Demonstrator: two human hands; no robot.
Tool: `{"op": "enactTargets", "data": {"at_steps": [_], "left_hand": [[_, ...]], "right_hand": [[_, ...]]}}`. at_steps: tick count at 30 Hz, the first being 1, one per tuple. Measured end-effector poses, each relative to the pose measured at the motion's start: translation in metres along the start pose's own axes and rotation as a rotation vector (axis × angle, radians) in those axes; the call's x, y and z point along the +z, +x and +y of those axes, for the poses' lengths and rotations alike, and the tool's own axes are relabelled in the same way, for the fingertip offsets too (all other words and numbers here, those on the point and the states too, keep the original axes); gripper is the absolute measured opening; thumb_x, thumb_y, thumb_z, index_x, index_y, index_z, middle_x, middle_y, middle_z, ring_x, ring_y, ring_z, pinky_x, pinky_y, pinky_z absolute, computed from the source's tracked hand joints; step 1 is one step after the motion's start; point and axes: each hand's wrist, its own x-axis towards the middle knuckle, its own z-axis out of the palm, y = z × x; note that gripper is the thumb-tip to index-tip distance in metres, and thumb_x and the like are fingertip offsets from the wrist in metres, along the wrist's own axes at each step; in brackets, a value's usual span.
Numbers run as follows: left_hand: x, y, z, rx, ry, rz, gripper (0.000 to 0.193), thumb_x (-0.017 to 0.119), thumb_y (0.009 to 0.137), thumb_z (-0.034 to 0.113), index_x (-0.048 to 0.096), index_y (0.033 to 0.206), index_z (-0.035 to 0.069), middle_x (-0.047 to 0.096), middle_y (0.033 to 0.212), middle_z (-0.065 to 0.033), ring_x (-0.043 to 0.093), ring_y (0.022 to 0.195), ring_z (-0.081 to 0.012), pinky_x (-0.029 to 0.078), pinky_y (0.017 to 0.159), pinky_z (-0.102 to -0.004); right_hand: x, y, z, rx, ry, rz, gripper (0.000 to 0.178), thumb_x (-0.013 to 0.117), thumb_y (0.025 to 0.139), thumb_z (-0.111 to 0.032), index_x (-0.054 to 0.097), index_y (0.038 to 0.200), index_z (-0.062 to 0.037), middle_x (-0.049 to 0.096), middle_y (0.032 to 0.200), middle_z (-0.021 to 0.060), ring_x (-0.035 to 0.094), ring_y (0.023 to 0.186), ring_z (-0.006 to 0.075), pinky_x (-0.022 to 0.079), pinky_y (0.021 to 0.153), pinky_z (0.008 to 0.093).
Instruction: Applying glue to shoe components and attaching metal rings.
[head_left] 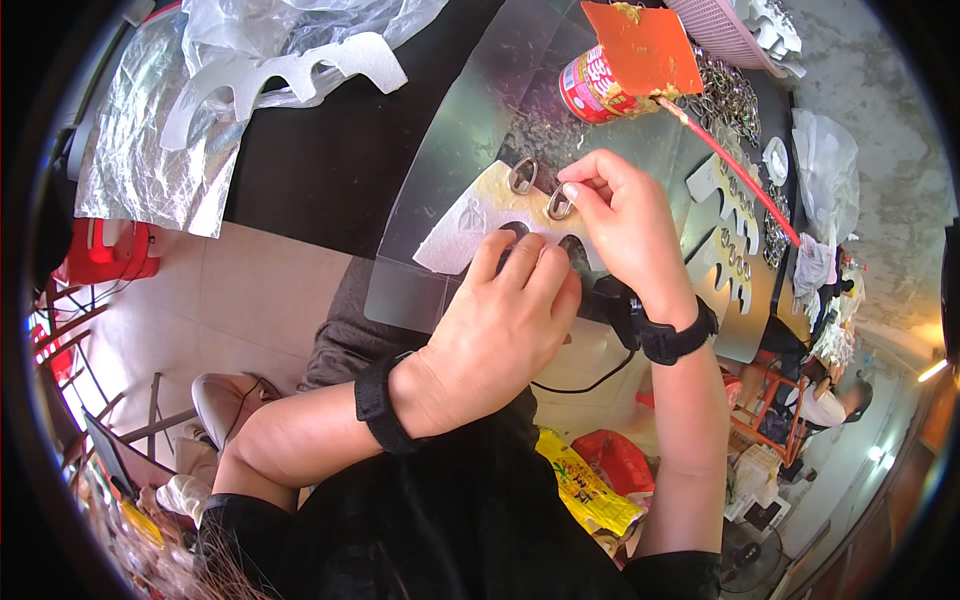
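Note:
A white piece with arched cutouts (450, 238) lies on a clear plastic sheet, its far edge smeared with yellowish glue. My left hand (490, 325) is closed over its near edge, fingers bent and pressed onto it around a cutout. An oval metal ring (559, 205) is pinched between the thumb and forefinger of my right hand (625, 215), at the glued edge. Just left of it, a second metal ring (521, 177) rests on the same edge. My left hand's fingers partly cover the white piece, and its thumb is mostly hidden.
Beyond my right hand stands a red can (592, 88) topped by an orange board (645, 50), with a long red-handled stick (735, 165) across it. Ringed white pieces (722, 195) and metal rings (735, 85) lie right. Crumpled plastic (165, 140) is left; a person (825, 402) sits behind.

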Motion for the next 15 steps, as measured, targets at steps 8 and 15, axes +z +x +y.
{"op": "enactTargets", "data": {"at_steps": [8, 15], "left_hand": [[-0.0064, -0.0004, -0.0001, -0.007, -0.131, 0.041, 0.054, 0.077, 0.064, 0.023, 0.058, 0.109, -0.001, 0.05, 0.112, -0.0152, 0.048, 0.113, -0.0328, 0.037, 0.099, -0.0455], [-0.006, 0.0017, 0.0016, -0.048, -0.044, 0.015, 0.058, 0.078, 0.065, 0.026, 0.058, 0.113, 0.002, 0.046, 0.129, -0.0172, 0.04, 0.122, -0.0365, 0.036, 0.099, -0.0476]], "right_hand": [[-0.0014, 0.0014, -0.0016, 0.021, 0.019, -0.01, 0.004, 0.062, 0.082, -0.001, 0.061, 0.086, 0.0004, 0.065, 0.078, 0.0159, 0.065, 0.072, 0.0308, 0.05, 0.065, 0.0365], [0.0018, 0.001, 0.0007, 0.007, -0.002, 0.013, 0.004, 0.063, 0.082, -0.001, 0.06, 0.086, 0.0002, 0.065, 0.079, 0.016, 0.064, 0.073, 0.0319, 0.05, 0.065, 0.0379]]}}
